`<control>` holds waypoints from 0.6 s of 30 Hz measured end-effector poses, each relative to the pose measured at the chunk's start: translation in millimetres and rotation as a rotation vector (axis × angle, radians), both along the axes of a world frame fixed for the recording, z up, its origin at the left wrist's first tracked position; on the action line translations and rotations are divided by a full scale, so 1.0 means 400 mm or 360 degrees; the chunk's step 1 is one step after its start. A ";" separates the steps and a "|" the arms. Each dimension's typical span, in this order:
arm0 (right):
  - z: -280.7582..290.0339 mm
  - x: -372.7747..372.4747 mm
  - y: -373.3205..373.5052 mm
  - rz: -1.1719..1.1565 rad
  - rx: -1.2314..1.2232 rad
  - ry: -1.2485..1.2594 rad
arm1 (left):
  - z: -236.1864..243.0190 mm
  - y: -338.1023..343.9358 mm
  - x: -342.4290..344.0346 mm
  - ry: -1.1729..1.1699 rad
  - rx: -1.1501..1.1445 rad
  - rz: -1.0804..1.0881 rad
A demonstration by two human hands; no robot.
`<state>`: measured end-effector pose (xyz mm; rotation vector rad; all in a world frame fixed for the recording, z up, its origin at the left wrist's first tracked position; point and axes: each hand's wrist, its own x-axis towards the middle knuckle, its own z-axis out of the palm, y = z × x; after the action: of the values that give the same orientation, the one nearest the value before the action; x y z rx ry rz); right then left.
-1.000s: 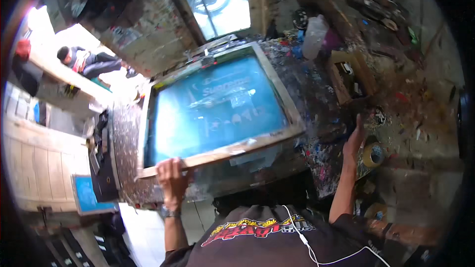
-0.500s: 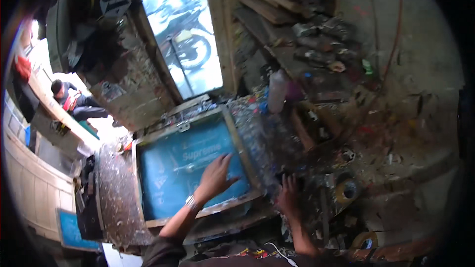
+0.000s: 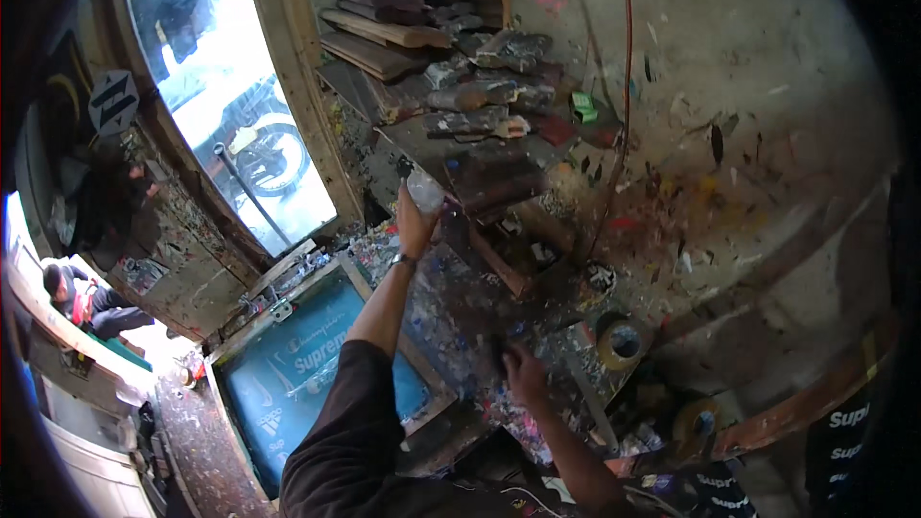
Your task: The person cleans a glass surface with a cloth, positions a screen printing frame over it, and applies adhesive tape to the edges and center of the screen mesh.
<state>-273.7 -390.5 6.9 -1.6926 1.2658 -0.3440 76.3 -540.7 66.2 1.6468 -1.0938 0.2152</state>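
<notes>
My left hand (image 3: 414, 227) is stretched far out, its fingers wrapped round a translucent plastic bottle (image 3: 425, 191) at the back of the worktable. Closer to me, my right hand (image 3: 527, 376) is closed at a small dark object (image 3: 498, 355), which is blurred and partly covered by the fingers. Below my left forearm lies a wooden-framed printing screen (image 3: 297, 364) with blue mesh and pale lettering and logos. My left sleeve covers part of its near right side.
A wooden box (image 3: 499, 264) stands right of the bottle. Squeegees (image 3: 389, 34) are stacked on a shelf behind. Tape rolls (image 3: 624, 341) lie at the right. A metal hinge clamp (image 3: 280, 310) sits on the screen's far edge. Someone sits by the left doorway (image 3: 91, 307).
My left hand has moved from above the screen to the bottle and taken hold of it. My right hand has closed at the dark object. The view has swung right.
</notes>
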 end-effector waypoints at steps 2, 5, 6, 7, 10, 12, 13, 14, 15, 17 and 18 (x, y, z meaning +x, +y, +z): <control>-0.035 0.012 -0.059 -0.0445 0.0205 -0.0634 | 0.057 0.077 -0.039 -0.0250 -0.0001 -0.0054; -0.001 0.110 -0.143 -0.0188 0.0363 -0.1024 | 0.098 0.238 -0.012 -0.0766 0.0233 -0.0213; 0.012 0.140 -0.179 -0.0100 0.0596 -0.1246 | 0.103 0.274 -0.016 -0.0767 0.0255 -0.0215; -0.022 0.163 -0.237 -0.0217 0.0559 -0.1308 | 0.109 0.275 -0.047 -0.0870 0.0296 -0.0362; -0.012 0.261 -0.318 -0.0372 0.0690 -0.1434 | 0.131 0.337 -0.118 -0.1169 0.0524 -0.0458; 0.013 0.312 -0.275 -0.0360 0.0869 -0.1481 | 0.130 0.385 -0.134 -0.1360 0.0871 -0.0506; 0.026 0.324 -0.245 -0.0484 0.0758 -0.1616 | 0.122 0.395 -0.136 -0.1348 0.0825 -0.0501; 0.017 0.320 -0.243 -0.0553 0.0688 -0.1683 | 0.115 0.399 -0.141 -0.1352 0.0825 -0.0493; 0.014 0.320 -0.233 -0.0613 0.0622 -0.1747 | 0.109 0.403 -0.146 -0.1389 0.0827 -0.0461; -0.012 0.308 -0.236 -0.0369 0.0782 -0.1717 | 0.100 0.412 -0.141 -0.1419 0.0839 -0.0433; -0.017 0.304 -0.222 -0.0292 0.0845 -0.1696 | 0.096 0.414 -0.135 -0.1540 0.0839 -0.0402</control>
<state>-152.1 -479.5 -0.1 -0.7175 0.6020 -0.8008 22.4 -375.1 104.6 1.8642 -2.2197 0.6394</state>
